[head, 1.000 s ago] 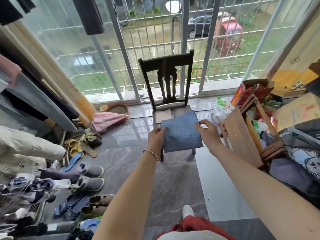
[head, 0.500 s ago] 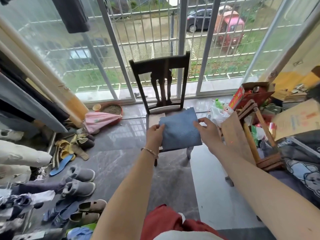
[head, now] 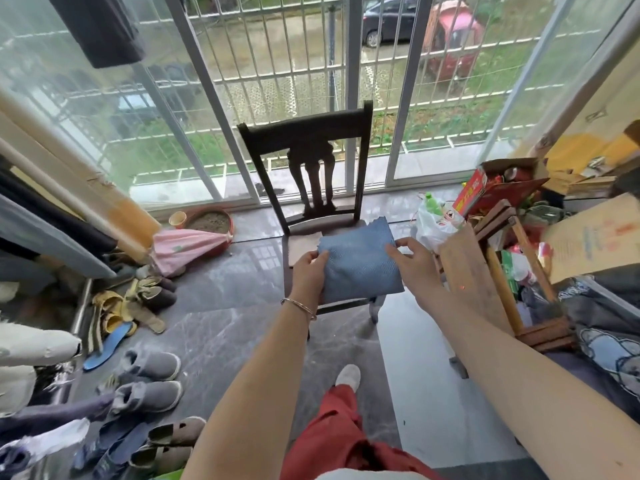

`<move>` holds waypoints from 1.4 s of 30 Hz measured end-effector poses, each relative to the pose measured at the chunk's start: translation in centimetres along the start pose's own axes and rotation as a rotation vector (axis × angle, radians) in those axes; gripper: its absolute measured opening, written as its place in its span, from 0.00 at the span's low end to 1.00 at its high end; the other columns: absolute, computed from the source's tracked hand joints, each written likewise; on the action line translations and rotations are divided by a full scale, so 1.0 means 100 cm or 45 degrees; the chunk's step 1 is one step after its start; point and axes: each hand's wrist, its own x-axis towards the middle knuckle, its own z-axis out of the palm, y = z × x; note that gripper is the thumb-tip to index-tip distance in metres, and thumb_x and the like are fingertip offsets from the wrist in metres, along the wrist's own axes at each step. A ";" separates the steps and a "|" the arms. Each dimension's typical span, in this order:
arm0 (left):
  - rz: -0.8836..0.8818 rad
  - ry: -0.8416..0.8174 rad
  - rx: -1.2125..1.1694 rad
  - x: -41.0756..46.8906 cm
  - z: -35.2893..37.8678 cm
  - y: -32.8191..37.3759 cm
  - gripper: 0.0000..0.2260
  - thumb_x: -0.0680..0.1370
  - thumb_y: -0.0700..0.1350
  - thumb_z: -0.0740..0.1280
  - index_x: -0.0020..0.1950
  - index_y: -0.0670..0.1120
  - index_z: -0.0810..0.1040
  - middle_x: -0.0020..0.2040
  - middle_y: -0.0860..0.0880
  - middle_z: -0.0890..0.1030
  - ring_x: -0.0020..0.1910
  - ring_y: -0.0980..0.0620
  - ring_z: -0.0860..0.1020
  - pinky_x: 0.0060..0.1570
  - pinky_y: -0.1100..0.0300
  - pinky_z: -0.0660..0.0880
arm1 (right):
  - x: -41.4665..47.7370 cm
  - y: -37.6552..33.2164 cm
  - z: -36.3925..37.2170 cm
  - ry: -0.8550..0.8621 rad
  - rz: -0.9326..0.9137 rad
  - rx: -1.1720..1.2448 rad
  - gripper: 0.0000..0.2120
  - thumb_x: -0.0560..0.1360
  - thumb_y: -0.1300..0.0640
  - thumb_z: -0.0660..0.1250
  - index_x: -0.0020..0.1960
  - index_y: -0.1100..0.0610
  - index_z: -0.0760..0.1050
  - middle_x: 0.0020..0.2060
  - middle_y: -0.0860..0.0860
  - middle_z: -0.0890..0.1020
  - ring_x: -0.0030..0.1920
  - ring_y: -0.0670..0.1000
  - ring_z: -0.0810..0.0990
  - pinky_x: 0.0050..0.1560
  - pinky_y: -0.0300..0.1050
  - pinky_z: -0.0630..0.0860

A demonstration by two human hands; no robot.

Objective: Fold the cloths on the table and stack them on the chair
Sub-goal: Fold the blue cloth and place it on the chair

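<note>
Bare floor (head: pixel 221 323) leads to the chair (head: pixel 301 131) (wooden board (head: pixel 467 271) crowds its right side, shoes (head: pixel 149 368) left).

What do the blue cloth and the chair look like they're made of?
The blue cloth: likely soft woven or microfibre fabric, matte; fine textured weave, limp folded edges. The chair: probably dark stained wood with slight sheen; carved back slat and solid rails.

cloth (head: pixel 360 265): blue, folded rectangle, flat over seat, held at both side edges | chair (head: pixel 304 133): dark wood, carved back, upright
</note>
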 end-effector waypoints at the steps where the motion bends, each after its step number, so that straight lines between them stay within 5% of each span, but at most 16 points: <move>1: -0.006 -0.014 -0.004 0.006 0.002 0.003 0.06 0.79 0.44 0.62 0.53 0.44 0.75 0.39 0.50 0.78 0.37 0.55 0.75 0.31 0.66 0.75 | 0.006 -0.002 0.001 0.000 0.003 -0.004 0.06 0.76 0.52 0.65 0.44 0.54 0.73 0.34 0.49 0.75 0.35 0.48 0.72 0.33 0.41 0.66; 5: 0.016 -0.014 0.007 0.033 0.008 0.013 0.06 0.79 0.43 0.62 0.52 0.43 0.75 0.38 0.51 0.77 0.36 0.56 0.74 0.25 0.73 0.72 | 0.032 -0.008 0.007 0.020 0.029 -0.026 0.05 0.76 0.52 0.65 0.43 0.52 0.73 0.34 0.48 0.74 0.37 0.49 0.73 0.36 0.41 0.67; 14: -0.012 -0.010 0.121 0.100 0.019 0.022 0.07 0.79 0.46 0.61 0.43 0.47 0.76 0.41 0.48 0.78 0.44 0.49 0.75 0.51 0.52 0.75 | 0.091 -0.011 0.025 0.038 0.077 -0.010 0.08 0.75 0.52 0.66 0.37 0.49 0.72 0.41 0.53 0.78 0.42 0.53 0.75 0.42 0.44 0.68; 18: 0.003 -0.010 0.117 0.122 0.024 0.025 0.08 0.79 0.46 0.62 0.41 0.51 0.74 0.39 0.51 0.76 0.42 0.52 0.74 0.45 0.56 0.73 | 0.114 -0.012 0.033 0.040 0.107 -0.014 0.08 0.75 0.52 0.66 0.38 0.49 0.72 0.43 0.54 0.78 0.43 0.53 0.75 0.43 0.45 0.68; 24: -0.092 -0.011 0.107 0.154 0.032 0.020 0.03 0.79 0.48 0.62 0.47 0.50 0.74 0.46 0.47 0.78 0.47 0.49 0.75 0.55 0.49 0.75 | 0.145 -0.009 0.040 0.033 0.118 -0.040 0.07 0.75 0.54 0.66 0.39 0.49 0.73 0.45 0.52 0.78 0.44 0.51 0.75 0.44 0.43 0.68; 30: -0.149 -0.037 0.066 0.182 0.040 0.015 0.02 0.78 0.45 0.63 0.45 0.50 0.74 0.42 0.49 0.77 0.44 0.50 0.74 0.48 0.53 0.74 | 0.175 0.001 0.046 0.022 0.156 -0.104 0.03 0.76 0.55 0.66 0.45 0.55 0.75 0.46 0.52 0.76 0.45 0.50 0.73 0.38 0.37 0.67; 34: -0.189 -0.045 0.115 0.206 0.043 0.010 0.02 0.77 0.46 0.65 0.47 0.50 0.75 0.52 0.44 0.80 0.50 0.45 0.78 0.57 0.46 0.75 | 0.195 0.011 0.053 -0.012 0.232 -0.090 0.04 0.77 0.55 0.64 0.48 0.55 0.75 0.45 0.52 0.76 0.45 0.50 0.73 0.39 0.38 0.68; 38: -0.195 -0.034 0.103 0.227 0.048 0.002 0.02 0.78 0.43 0.63 0.49 0.48 0.74 0.46 0.46 0.79 0.48 0.45 0.77 0.54 0.50 0.75 | 0.213 0.023 0.059 -0.036 0.306 -0.116 0.04 0.77 0.54 0.62 0.44 0.49 0.74 0.42 0.53 0.76 0.39 0.50 0.73 0.36 0.41 0.67; 42: -0.252 -0.048 0.124 0.246 0.054 -0.009 0.05 0.78 0.44 0.62 0.53 0.47 0.74 0.49 0.46 0.78 0.48 0.47 0.76 0.57 0.47 0.75 | 0.233 0.039 0.064 -0.059 0.337 -0.162 0.03 0.78 0.52 0.60 0.48 0.48 0.72 0.45 0.53 0.77 0.46 0.53 0.75 0.43 0.43 0.70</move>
